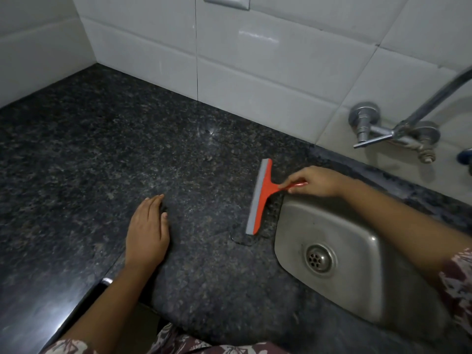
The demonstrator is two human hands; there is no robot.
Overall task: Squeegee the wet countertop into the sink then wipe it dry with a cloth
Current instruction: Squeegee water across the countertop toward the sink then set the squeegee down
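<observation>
Right hand (pixel 315 181) pinches the orange squeegee (pixel 260 198) by its handle, blade down on the dark granite countertop (pixel 89 154), just at nine o'clock of the steel sink (pixel 357 241). Left hand (pixel 148 231) lies flat and open, at nine o'clock of the squeegee.

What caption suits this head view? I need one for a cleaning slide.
Right hand holds an orange squeegee on the granite countertop beside the steel sink; left hand rests flat.
</observation>
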